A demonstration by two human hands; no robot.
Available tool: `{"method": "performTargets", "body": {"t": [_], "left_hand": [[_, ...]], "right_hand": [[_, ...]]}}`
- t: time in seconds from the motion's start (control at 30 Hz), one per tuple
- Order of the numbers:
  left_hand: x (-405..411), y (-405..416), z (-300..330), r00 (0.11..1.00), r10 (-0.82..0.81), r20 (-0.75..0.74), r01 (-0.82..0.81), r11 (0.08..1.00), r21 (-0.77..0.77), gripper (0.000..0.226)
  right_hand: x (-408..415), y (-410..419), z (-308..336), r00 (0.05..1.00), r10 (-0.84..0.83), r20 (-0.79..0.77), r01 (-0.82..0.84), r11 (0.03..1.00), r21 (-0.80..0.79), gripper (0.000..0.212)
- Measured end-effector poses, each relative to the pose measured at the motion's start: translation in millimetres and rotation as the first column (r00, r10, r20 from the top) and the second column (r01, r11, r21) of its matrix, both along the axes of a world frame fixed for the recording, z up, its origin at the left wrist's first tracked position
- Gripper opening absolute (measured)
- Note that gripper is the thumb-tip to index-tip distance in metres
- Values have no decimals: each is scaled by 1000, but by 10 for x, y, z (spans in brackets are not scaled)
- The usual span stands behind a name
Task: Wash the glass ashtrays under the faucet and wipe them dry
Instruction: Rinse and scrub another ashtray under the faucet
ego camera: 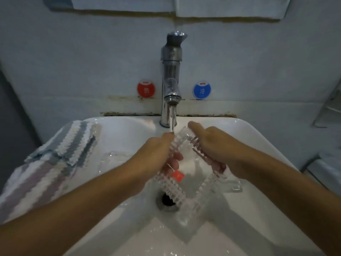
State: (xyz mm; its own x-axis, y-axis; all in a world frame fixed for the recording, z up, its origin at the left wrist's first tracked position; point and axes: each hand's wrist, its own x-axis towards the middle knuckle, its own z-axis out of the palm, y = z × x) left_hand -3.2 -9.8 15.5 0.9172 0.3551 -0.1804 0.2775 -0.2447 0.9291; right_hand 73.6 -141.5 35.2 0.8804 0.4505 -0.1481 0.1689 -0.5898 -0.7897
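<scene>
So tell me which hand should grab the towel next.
Left, probably. The striped towel lies on the sink's left edge beside the left hand; the right hand can keep holding the ashtray.

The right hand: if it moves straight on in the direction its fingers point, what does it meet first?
Probably the faucet base: the right hand, gripping the glass ashtray, points up-left toward the water stream, though depth is uncertain.

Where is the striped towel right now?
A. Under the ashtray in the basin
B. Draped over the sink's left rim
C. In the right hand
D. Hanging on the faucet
B: the striped towel lies over the left rim of the sink, while both hands hold the glass ashtray under the running faucet.
</scene>
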Motion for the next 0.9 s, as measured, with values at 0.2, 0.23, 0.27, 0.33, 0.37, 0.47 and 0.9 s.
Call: {"method": "performTargets", "body": {"t": [0.2,0.23,0.27,0.33,0.37,0.47,0.9], "left_hand": [[-13,-27,-69,997,22,-72,-27,997,-76,64],[-34,-3,-49,994,-9,-111,-5,993,-118,62],[-52,15,-36,991,-34,-130,13,987,-161,60],[-65,23,-35,992,-31,-119,7,981,-195,58],[-55,9,-51,995,-7,-95,-8,987,-163,60],[2,-87,-102,999,33,11,-32,999,-37,68],[-27,-76,-148,883,469,-10,-433,807,-402,47]], "right_hand": [[-63,46,-87,993,118,-11,-118,990,-72,63],[-56,47,-89,989,141,-32,-143,988,-65,63],[-54,53,-90,986,158,-48,-161,985,-62,63],[-66,60,-90,985,162,-56,-165,984,-67,62],[-72,59,-84,987,153,-45,-156,985,-72,61],[-76,43,-69,993,118,11,-116,989,-91,61],[45,17,-27,988,-63,-138,102,951,292,57]]}}
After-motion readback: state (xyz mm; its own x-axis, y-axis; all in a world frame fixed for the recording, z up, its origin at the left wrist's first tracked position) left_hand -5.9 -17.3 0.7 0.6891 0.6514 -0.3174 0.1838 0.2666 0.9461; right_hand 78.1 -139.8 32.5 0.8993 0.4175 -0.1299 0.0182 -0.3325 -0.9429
